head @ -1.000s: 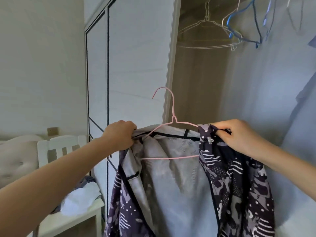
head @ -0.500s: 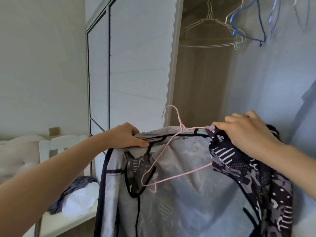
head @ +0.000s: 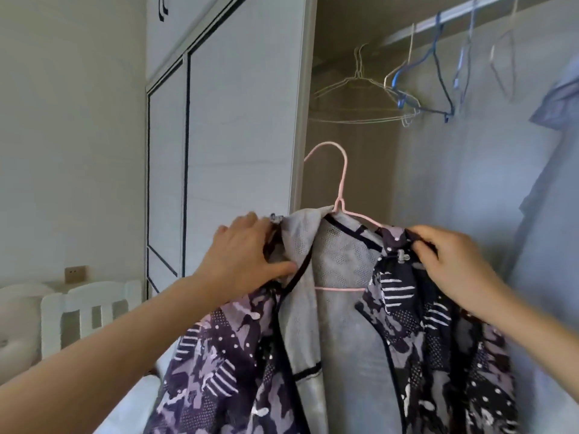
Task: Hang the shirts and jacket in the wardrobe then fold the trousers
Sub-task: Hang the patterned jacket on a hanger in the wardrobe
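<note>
A dark patterned jacket with a grey mesh lining hangs open in front of me on a pink wire hanger, whose hook stands upright above the collar. My left hand grips the jacket's left shoulder edge, thumb under the fabric. At the right shoulder, near a small toggle, my right hand pinches the fabric. The hanger's lower bar shows across the lining; its shoulders are hidden inside the jacket.
The open wardrobe has a rail at the top right with several empty wire hangers, white and blue. A pale blue garment hangs at the far right. A white sliding door stands left; a white chair is low left.
The hanger was tilted and loose inside the jacket; now it sits upright with both shoulders on it. My left hand shifted its grip to the shoulder edge and both hands rose.
</note>
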Available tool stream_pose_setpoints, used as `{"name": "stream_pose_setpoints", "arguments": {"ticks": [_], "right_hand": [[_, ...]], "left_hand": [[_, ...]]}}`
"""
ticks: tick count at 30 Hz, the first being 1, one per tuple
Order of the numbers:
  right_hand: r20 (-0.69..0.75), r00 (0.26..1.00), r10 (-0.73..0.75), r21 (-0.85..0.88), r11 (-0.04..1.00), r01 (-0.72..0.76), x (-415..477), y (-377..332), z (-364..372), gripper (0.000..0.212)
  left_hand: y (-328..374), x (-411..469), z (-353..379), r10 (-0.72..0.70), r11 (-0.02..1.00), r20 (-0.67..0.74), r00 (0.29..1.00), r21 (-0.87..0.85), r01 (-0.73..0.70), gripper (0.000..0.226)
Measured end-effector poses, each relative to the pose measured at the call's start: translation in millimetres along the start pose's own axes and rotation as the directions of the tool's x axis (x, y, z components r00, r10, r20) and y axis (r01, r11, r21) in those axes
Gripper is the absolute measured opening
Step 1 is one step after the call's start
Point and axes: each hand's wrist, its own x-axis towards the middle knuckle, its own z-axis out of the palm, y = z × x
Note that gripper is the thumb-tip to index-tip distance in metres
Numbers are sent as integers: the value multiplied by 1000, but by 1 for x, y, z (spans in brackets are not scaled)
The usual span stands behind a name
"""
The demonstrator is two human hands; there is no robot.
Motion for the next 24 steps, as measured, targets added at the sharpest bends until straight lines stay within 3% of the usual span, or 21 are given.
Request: {"name": "stream_pose_setpoints", "arguments": {"ticks": [1,3,5,7,9,12,15,17,19,21,24], "right_hand": [[15,1000,17,42,999,-17,0,3,-4,24],[44,998,46,124,991,-51,1,6,-11,35],[92,994,63,219,972,-82,1,8,-14,43],[234,967,97,343,923,-175,1,13,-21,42],[423,897,126,446,834,-327,3,17,-32,30],[511,854,97,516,760,-395,12,13,-42,23],[482,870,103,657,614,-437,25,-6,-35,32],[448,883,138,716,535,-448,32,-23,-24,26],[425,890,164,704,557,-440,36,-38,-13,22],[456,877,153,632,637,-440,35,-46,-6,29],[519,843,140,449,795,-408,34,-46,-9,28]], "left_hand": [[-3,4,-1,3,998,-58,998,-60,-6,68],[-8,12,-1,40,968,-35,999,-246,-47,73],[-8,14,4,107,912,52,993,-403,-77,48],[-6,12,12,137,878,14,990,-465,-115,17],[-6,10,16,124,837,-42,991,-532,-128,4],[1,10,22,142,791,-53,988,-594,-145,23],[17,13,28,214,768,-34,976,-611,-190,32],[29,15,31,251,757,-40,967,-614,-221,36],[36,17,33,249,739,-68,966,-631,-235,30],[40,14,32,248,720,-65,966,-655,-229,9],[38,8,30,291,620,-36,956,-754,-217,37]]}}
